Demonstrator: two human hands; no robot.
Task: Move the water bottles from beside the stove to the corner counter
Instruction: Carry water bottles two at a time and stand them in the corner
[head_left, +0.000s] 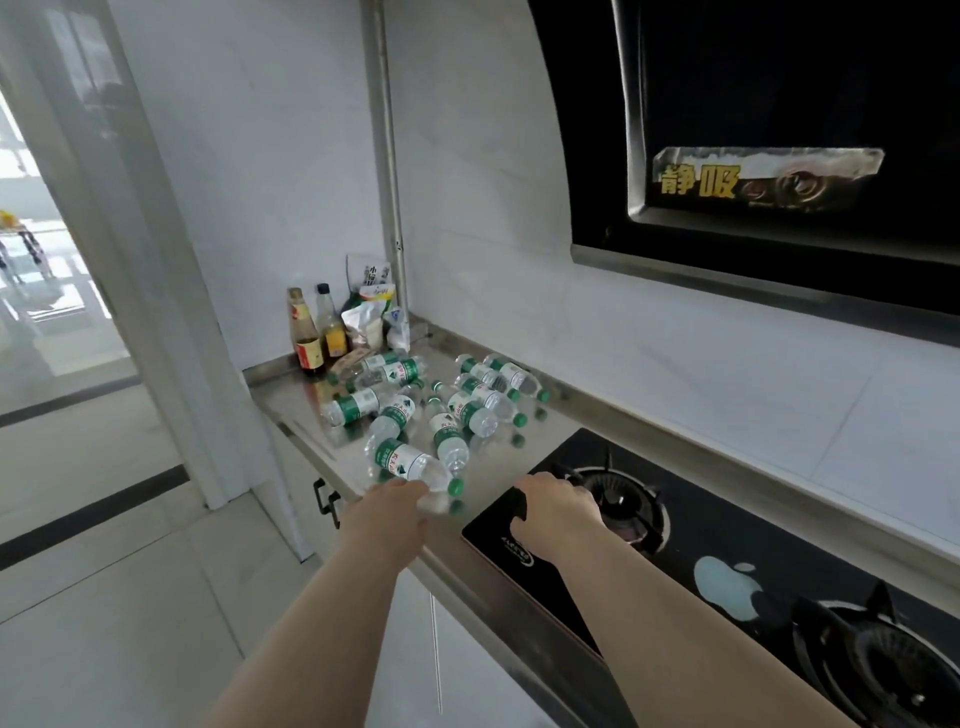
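Item 1. Two hands, bare forearms reaching forward. The left hand (387, 512) has its fingertips at the capped neck of the nearest bottle; whether they close round it cannot be told. The right hand (558, 506) lies over the front left corner of the stove (519, 551), back upward and fingers bent down out of sight, so its grip cannot be told.

Item 2. One black glass stove with two burners: the left burner (621, 501) just past the right hand, the right burner (883, 660) at the frame's lower right.

Item 3. Water bottles (410, 465), clear with green labels and green caps. About a dozen; the overlap prevents an exact count. All lie on their sides on the steel desk (291, 400), scattered between the stove and the wall corner.

Item 4. Two sauce bottles (306, 332), upright, side by side at the desk's far left edge.

Item 5. Several food packets (374, 306), stacked in the corner against the wall, just beside the sauce bottles.

Item 6. One black range hood (779, 156), mounted on the wall above the stove.
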